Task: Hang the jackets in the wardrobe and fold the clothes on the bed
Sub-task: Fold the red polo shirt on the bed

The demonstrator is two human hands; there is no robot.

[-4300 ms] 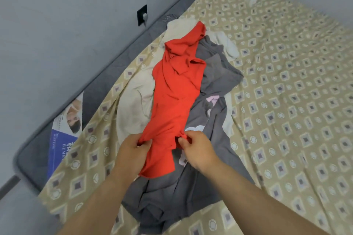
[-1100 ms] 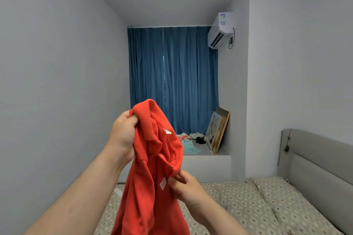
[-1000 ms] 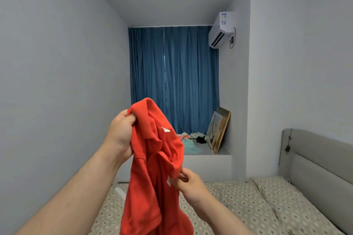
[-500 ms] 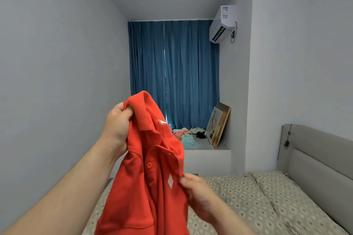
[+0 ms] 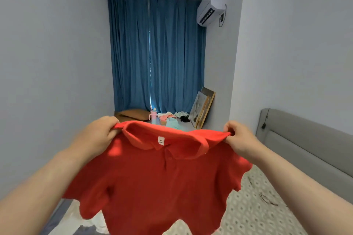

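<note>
Blue curtain (image 5: pixel 156 53), air conditioner (image 5: pixel 210 5) and framed pictures (image 5: pixel 201 109) behind

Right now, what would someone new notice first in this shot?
A bright red polo shirt fills the lower middle, held spread open in the air above the bed, pinched at the shoulders by the left hand and right hand. Behind it, deep blue curtains cover the far wall.

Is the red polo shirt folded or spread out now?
Spread out. The left hand and right hand hold the red polo shirt by its shoulders, hanging unfolded.
</note>
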